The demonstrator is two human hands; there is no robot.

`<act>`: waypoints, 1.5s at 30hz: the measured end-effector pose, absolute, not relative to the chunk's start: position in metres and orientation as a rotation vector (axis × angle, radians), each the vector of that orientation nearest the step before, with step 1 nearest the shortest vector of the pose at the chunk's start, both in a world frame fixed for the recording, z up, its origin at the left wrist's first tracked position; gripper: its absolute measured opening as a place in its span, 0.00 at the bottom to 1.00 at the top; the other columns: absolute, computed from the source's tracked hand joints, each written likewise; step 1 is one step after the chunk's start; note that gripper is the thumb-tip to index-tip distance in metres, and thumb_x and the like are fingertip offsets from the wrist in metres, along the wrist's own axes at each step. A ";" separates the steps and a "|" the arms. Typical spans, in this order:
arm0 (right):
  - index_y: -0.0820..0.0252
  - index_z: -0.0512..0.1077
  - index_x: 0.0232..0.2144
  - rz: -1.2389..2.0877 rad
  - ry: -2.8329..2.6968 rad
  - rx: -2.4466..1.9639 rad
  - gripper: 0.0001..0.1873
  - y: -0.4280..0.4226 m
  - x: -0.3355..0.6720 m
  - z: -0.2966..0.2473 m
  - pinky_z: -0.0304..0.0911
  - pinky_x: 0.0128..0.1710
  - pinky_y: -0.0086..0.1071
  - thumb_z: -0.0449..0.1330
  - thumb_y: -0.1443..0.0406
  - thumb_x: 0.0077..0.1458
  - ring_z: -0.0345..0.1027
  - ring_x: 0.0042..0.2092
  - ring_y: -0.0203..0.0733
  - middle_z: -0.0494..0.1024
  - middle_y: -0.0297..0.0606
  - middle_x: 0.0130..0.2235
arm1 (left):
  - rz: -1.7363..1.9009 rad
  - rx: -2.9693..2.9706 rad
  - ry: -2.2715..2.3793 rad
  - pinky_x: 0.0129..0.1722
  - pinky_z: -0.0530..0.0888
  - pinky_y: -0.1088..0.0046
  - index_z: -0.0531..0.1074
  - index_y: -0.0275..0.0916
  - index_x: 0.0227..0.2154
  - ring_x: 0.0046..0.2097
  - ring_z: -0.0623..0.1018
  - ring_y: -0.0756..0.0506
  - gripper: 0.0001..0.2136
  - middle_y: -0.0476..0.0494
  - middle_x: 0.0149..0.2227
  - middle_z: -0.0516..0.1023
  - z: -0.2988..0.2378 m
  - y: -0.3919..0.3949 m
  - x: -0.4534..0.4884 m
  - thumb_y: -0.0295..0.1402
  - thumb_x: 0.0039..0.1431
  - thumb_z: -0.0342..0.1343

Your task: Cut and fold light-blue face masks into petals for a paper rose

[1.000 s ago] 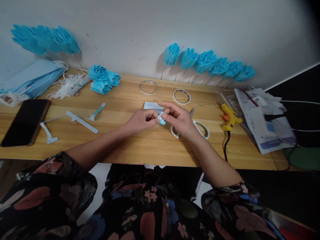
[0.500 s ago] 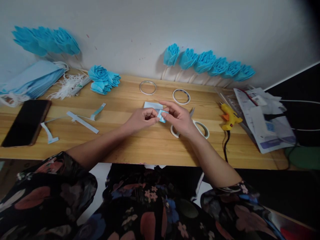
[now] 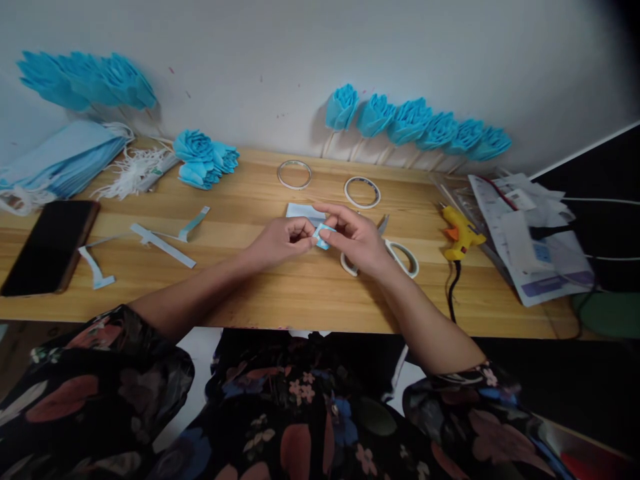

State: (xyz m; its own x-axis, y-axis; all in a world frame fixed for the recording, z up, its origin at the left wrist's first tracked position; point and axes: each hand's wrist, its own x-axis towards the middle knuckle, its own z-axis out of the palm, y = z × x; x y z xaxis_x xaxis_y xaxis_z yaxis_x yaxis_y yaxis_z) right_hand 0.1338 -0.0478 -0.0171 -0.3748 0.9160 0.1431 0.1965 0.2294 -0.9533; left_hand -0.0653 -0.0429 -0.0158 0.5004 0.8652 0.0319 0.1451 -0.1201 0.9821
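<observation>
My left hand [image 3: 280, 241] and my right hand [image 3: 357, 239] meet over the middle of the wooden table [image 3: 300, 293]. Both pinch a small folded piece of light blue material [image 3: 321, 235] between their fingertips. Just behind it a flat light blue sheet [image 3: 301, 211] lies on the table. White-handled scissors [image 3: 400, 255] lie under and to the right of my right hand, partly hidden by it.
Two tape rings [image 3: 295, 174] [image 3: 363, 191] lie behind the hands. A yellow glue gun [image 3: 460, 233] and papers [image 3: 530, 240] sit to the right. A phone [image 3: 47, 245], cut strips [image 3: 163, 244], stacked masks [image 3: 60, 160] and blue flowers [image 3: 203, 157] are left; several stemmed blue roses [image 3: 415, 123] lean on the wall.
The fingers shifted slightly on the small blue piece, turning it between the two hands. Hands stay in the same spot; the view moved a little.
</observation>
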 end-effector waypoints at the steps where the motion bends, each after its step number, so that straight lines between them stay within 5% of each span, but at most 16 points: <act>1: 0.52 0.74 0.56 1.203 -1.738 -1.028 0.23 -0.047 0.134 -0.017 0.59 0.35 0.33 0.64 0.57 0.59 0.61 0.32 0.35 0.70 0.31 0.32 | 0.779 1.597 0.892 0.28 0.63 0.78 0.66 0.37 0.25 0.27 0.65 0.54 0.07 0.53 0.24 0.67 -0.016 -0.043 -0.065 0.32 0.54 0.58; 8: 0.50 0.73 0.58 1.160 -1.725 -1.076 0.24 -0.046 0.138 -0.014 0.61 0.36 0.36 0.58 0.51 0.65 0.65 0.36 0.40 0.73 0.36 0.35 | 0.769 1.571 0.915 0.27 0.61 0.78 0.66 0.38 0.25 0.26 0.63 0.54 0.07 0.54 0.23 0.64 -0.017 -0.042 -0.066 0.33 0.54 0.58; 17: 0.53 0.74 0.56 1.193 -1.739 -1.039 0.24 -0.048 0.132 -0.016 0.59 0.35 0.33 0.65 0.59 0.57 0.63 0.33 0.35 0.72 0.32 0.34 | 0.782 1.592 0.914 0.28 0.63 0.77 0.66 0.38 0.24 0.27 0.65 0.54 0.07 0.53 0.24 0.66 -0.015 -0.043 -0.066 0.32 0.53 0.58; 28: 0.52 0.72 0.59 1.205 -1.743 -1.021 0.27 -0.045 0.137 -0.017 0.59 0.35 0.34 0.61 0.50 0.62 0.63 0.33 0.36 0.73 0.33 0.33 | 0.746 1.610 0.909 0.29 0.63 0.76 0.66 0.38 0.25 0.26 0.65 0.54 0.07 0.53 0.24 0.66 -0.017 -0.041 -0.066 0.33 0.54 0.57; 45: 0.51 0.73 0.57 1.101 -1.811 -1.074 0.25 -0.049 0.132 -0.016 0.60 0.37 0.33 0.64 0.61 0.57 0.64 0.35 0.36 0.73 0.33 0.37 | 0.789 1.597 0.912 0.29 0.64 0.78 0.65 0.38 0.25 0.27 0.65 0.54 0.08 0.53 0.24 0.66 -0.020 -0.039 -0.066 0.32 0.54 0.59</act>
State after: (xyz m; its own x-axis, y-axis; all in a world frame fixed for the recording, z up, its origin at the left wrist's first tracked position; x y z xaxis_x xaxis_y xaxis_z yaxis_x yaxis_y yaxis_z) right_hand 0.1324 -0.0493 -0.0156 -0.3695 0.9141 0.1672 0.2722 0.2785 -0.9211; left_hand -0.0664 -0.0395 -0.0197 0.4852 0.8738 0.0315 0.1571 -0.1226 0.9799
